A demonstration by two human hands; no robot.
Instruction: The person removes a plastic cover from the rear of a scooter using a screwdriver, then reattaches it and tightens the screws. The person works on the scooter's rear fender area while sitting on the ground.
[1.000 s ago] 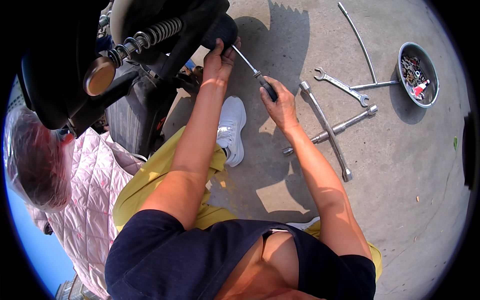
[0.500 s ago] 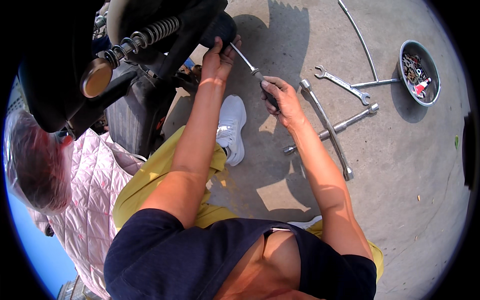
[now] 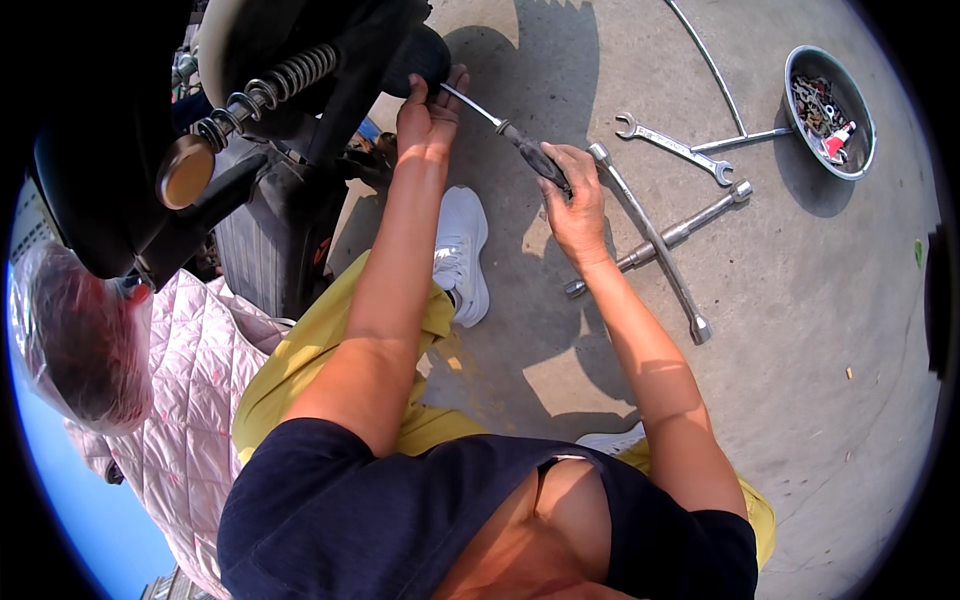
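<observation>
One concrete floor (image 3: pixel 820 300) lies beneath a dark vehicle (image 3: pixel 265 235), upper left, and a four-way wrench (image 3: pixel 655 243). A screwdriver (image 3: pixel 513 137) slants toward the vehicle's dark rounded part (image 3: pixel 420 62). The right hand (image 3: pixel 578 208) has its fingers (image 3: pixel 578 163) curled around the handle (image 3: pixel 533 157); the left hand (image 3: pixel 428 125) is partly open beside the screwdriver's tip; whether it grips anything cannot be told.

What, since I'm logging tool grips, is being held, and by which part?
The right hand holds a screwdriver by its dark handle; whether the left hand grips anything cannot be told.
</observation>
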